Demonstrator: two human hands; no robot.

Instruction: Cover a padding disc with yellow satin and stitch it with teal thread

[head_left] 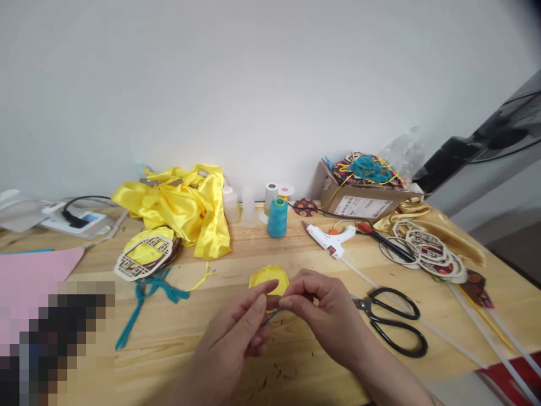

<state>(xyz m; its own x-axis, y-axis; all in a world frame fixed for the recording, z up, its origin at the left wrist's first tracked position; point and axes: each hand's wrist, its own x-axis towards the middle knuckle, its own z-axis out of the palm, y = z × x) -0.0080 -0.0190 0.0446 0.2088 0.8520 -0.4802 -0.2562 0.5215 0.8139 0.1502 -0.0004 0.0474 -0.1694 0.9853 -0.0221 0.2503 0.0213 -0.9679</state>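
Low over the middle of the table, my left hand (pixel 236 332) and my right hand (pixel 327 316) meet at the fingertips. A thin blue-teal thread (pixel 271 317) runs between them. My right thumb and forefinger pinch one end, while the rest passes into the closed fingers of my left hand, where it is partly hidden. Just beyond the fingertips lies a round yellow fabric piece (pixel 269 274), its near edge covered by my hands. Behind it stands a teal thread cone (pixel 277 219). Black-handled scissors (pixel 391 321) rest to the right of my right hand.
A white glue gun (pixel 332 239) lies behind the scissors. Yellow satin (pixel 198 208), wooden lattice frames (pixel 146 259) and teal strands (pixel 154 290) are at left. Stacked frames (pixel 426 248) and a filled cardboard box (pixel 359 200) occupy the right. Bottles (pixel 231 204) stand near the wall.
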